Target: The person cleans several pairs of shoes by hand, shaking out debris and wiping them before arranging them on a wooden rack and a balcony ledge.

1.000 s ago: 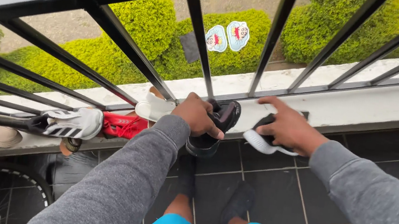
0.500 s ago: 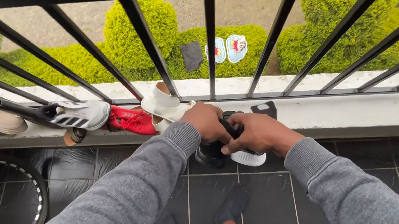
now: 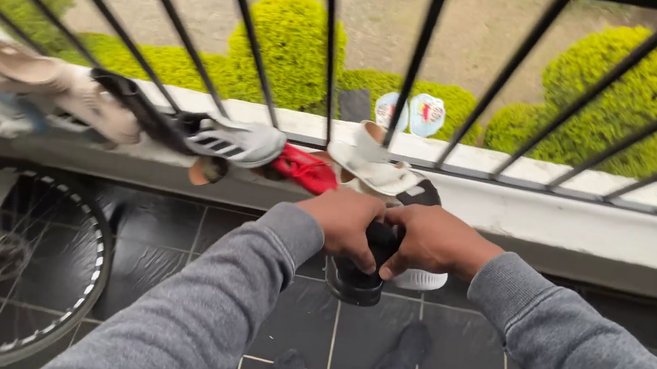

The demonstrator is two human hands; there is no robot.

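Observation:
My left hand and my right hand meet in front of me, both gripping a pair of black shoes with white soles. The left hand holds the darker shoe, whose heel hangs below my fingers. The right hand holds the other shoe, its white sole showing under my palm. The shoes are lifted just off the white ledge below the black railing.
More shoes rest on the ledge: a white sandal, a red shoe, a white striped sneaker and beige ones at left. A bicycle wheel stands at lower left. My socked feet are on dark tiles. Green bushes lie beyond the railing.
My right hand left the ledge and joined my left hand over the black shoes. My view swung left and up, bringing the bicycle wheel and beige shoes further into sight.

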